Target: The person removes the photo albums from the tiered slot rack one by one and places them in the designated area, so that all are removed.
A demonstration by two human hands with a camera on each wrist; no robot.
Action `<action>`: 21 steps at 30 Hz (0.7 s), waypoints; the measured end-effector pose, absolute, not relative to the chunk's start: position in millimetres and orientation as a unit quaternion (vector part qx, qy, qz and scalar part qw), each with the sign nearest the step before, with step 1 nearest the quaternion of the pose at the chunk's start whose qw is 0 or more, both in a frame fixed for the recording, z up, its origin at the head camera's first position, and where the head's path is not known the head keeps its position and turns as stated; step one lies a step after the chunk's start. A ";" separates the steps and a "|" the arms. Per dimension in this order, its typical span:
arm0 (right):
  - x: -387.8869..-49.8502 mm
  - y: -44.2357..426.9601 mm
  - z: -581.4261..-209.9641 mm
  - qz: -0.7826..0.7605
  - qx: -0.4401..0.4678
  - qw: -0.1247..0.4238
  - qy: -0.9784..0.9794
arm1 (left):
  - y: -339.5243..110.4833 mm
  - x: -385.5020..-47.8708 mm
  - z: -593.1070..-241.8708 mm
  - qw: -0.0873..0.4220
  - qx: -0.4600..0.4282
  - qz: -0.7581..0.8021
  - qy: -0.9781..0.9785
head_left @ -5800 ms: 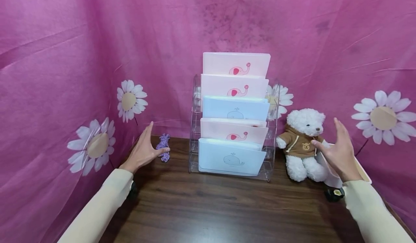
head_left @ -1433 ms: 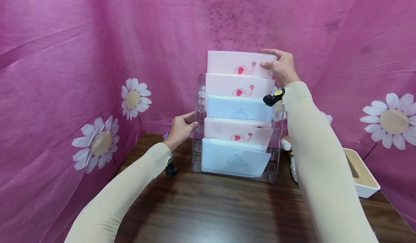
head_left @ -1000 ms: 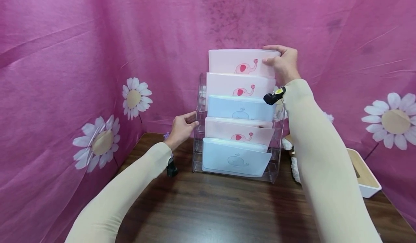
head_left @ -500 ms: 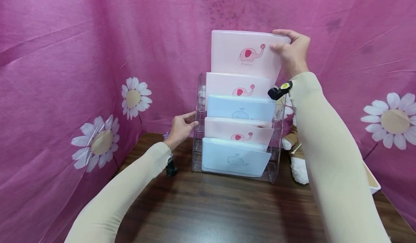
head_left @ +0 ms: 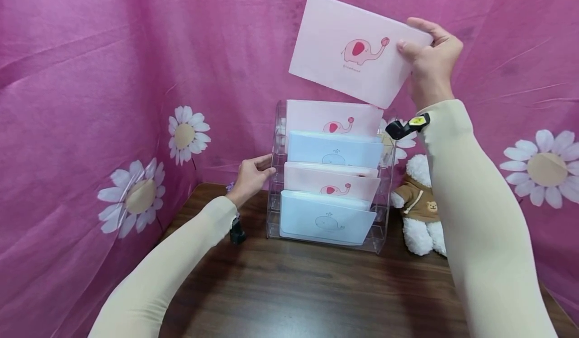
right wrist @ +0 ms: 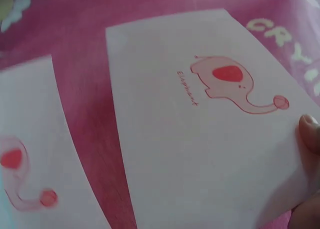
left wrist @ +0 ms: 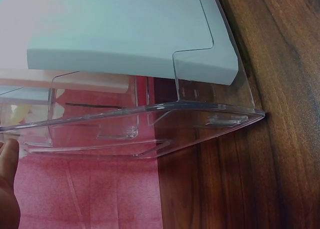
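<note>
My right hand (head_left: 431,67) pinches the right edge of a pink notebook (head_left: 357,49) with a printed elephant, thumb in front and fingers behind. It hangs tilted above the clear acrylic rack (head_left: 382,222), apart from it. In the right wrist view the notebook (right wrist: 200,154) shows the word "Elephant". My left hand (head_left: 249,180) grips the rack's left side panel; the left wrist view shows part of it by the panel (left wrist: 100,118). Still in the rack's tiers are a pink notebook (head_left: 312,117), a blue one (head_left: 307,149), another pink one (head_left: 303,180) and blue whale ones (head_left: 298,217) in front.
The rack stands on a dark wood table (head_left: 289,288). A white teddy bear (head_left: 418,232) in a brown hoodie sits right of it, partly behind my right sleeve. A small purple thing (head_left: 230,186) lies behind my left hand. Pink cloth (head_left: 235,51) with daisies hangs behind.
My right hand has gone from beside the bear to the topmost pink notebook, drawn it up out of the rack and tilted it. My left hand has moved onto the rack's side and stayed there.
</note>
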State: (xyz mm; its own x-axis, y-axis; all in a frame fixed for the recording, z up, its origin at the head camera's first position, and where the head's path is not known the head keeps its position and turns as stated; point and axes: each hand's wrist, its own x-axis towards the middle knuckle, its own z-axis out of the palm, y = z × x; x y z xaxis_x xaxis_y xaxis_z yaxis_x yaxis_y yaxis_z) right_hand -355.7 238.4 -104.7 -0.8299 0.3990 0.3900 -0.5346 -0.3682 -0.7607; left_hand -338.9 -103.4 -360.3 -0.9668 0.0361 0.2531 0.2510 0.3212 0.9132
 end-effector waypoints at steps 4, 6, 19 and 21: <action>-346.9 234.9 -109.3 0.850 0.071 0.276 -0.443 | -102.7 -340.0 -358.9 0.098 -0.093 -0.563 -0.815; -342.6 232.1 -112.3 0.857 0.065 0.272 -0.432 | -101.4 -340.8 -358.7 0.102 -0.095 -0.560 -0.817; -314.1 219.6 -150.1 0.875 0.050 0.245 -0.415 | -101.5 -339.0 -362.2 0.112 -0.090 -0.539 -0.830; -309.2 219.4 -157.0 0.873 0.053 0.236 -0.424 | -101.8 -338.7 -361.5 0.119 -0.087 -0.532 -0.834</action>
